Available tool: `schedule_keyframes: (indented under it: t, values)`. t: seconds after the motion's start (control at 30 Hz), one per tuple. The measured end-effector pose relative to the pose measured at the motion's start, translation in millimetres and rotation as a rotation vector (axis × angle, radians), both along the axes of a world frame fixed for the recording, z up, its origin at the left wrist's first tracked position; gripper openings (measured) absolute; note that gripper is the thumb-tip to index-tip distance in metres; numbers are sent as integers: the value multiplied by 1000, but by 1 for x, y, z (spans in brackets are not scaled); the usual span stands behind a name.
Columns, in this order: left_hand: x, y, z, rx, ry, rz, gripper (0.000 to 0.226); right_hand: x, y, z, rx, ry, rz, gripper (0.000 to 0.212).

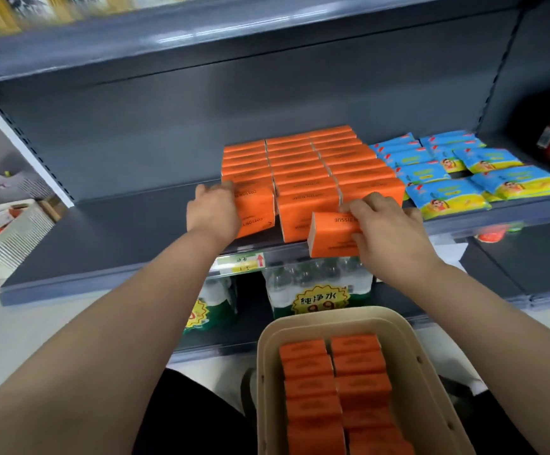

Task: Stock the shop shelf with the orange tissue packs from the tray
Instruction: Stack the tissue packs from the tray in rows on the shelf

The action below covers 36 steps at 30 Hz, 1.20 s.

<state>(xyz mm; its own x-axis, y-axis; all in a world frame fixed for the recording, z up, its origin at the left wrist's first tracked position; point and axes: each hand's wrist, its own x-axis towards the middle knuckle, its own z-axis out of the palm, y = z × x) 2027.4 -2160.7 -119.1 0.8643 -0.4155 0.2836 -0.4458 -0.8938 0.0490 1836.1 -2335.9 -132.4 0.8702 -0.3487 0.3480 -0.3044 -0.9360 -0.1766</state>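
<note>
Head view, downward at shelf (119, 231), seemingly close

The left hand (212, 210) shows only its back. Its fingertips vanish against the front-left orange stack (255, 205), so its grip cannot be told. On the right hand (388, 231), the fingers (362, 205) cover the right end of the held tissue pack (331, 233) and part of its print. Below the fingers, the tray (265, 372) runs off the bottom edge. Far above them, the top-shelf goods (20, 11) are blurred.
</note>
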Motion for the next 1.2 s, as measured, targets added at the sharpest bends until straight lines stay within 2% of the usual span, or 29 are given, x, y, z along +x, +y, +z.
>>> schedule_keyframes:
  t: [0.2, 0.4, 0.53, 0.67, 0.77, 0.87, 1.0, 1.2]
  values:
    - [30, -19, -21, -71, 34, -17, 43, 11, -3, -5, 19, 34, 45, 49]
    - [36, -13, -37, -374, 70, -28, 50, 21, 7, -8, 122, 104, 132, 47]
    - [31, 21, -35, -509, 73, -40, 56, 42, 34, 10, 154, 63, 251, 47]
    - [33, 55, -22, -468, 122, 45, 63, 87, 69, 26, 126, -20, 348, 45]
    - [37, 68, -14, -383, 179, 82, 64, 125, 83, 28, 70, -9, 340, 46]
    - [41, 73, -12, -352, 241, 47, 63, 152, 84, 21, -1, 44, 296, 49]
    - [42, 63, -16, -295, 351, -74, 63, 167, 78, 4, 2, 112, 259, 53]
    - [32, 33, -26, -299, 399, -72, 37, 164, 75, -10, -107, 40, 227, 58]
